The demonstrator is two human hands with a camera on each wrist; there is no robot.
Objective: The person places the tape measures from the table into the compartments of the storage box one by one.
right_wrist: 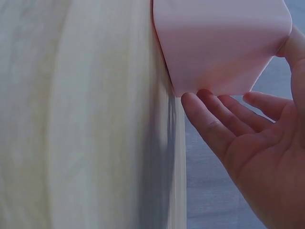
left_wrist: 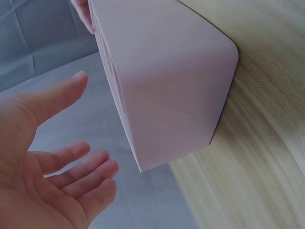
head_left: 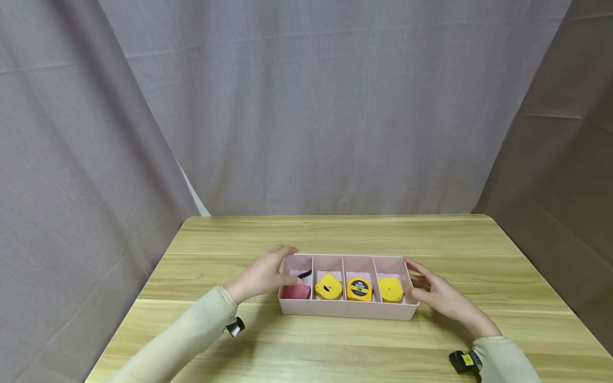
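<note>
Sleeves (head_left: 191,335) in pale beige are seen lowest in the head view, one at each lower corner, with a small dark device at each wrist. Between them a pink tray (head_left: 345,310) is set on the wooden table (head_left: 335,234), its long side toward the person.

Four compartments are counted in the tray. From the person's left: a pink tape measure (head_left: 297,291), then three yellow tape measures (head_left: 328,287), one to each compartment.

Left hand (head_left: 261,274) is placed at the tray's left end, fingers extended over the far left corner and thumb reaching toward the pink tape measure. Contact with the rim cannot be told from the head view. In the left wrist view the palm (left_wrist: 33,191) is shown open, fingers straight and spread, just beside the tray wall (left_wrist: 167,86) but apart from it.

Right hand (head_left: 440,295) is held at the tray's right end, fingers straight and loosely spread. In the right wrist view the fingertips (right_wrist: 190,102) are seen at the lower edge of the end wall (right_wrist: 219,43), touching or very nearly so; which of the two cannot be told.

Nothing is gripped by either hand. The tray is thus bracketed, one flat hand at each short end.

Grey curtain (head_left: 306,106) is hung behind and at both sides of the table.
</note>
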